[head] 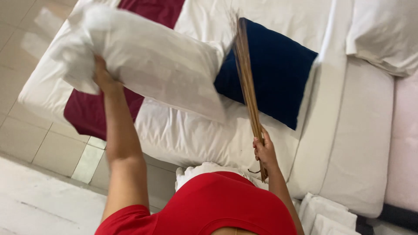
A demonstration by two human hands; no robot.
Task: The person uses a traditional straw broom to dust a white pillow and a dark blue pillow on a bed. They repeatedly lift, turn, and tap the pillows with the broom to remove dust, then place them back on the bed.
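Note:
My left hand (102, 74) is raised and grips a large white pillow (148, 56), lifted above the bed. My right hand (264, 152) clutches the lower end of a bundle of thin brown sticks, a stick broom (247, 82), which points up across the bed. Its tip lies over a dark blue square cushion (278, 69) resting on the white bed sheet (191, 135). A dark red bed runner (89, 113) crosses the bed under the pillow.
More white pillows (385, 30) lie at the top right. A bare white mattress (361, 139) shows on the right, with folded white linen (326, 213) below it. Beige floor tiles (39, 143) run along the left. My red shirt fills the bottom.

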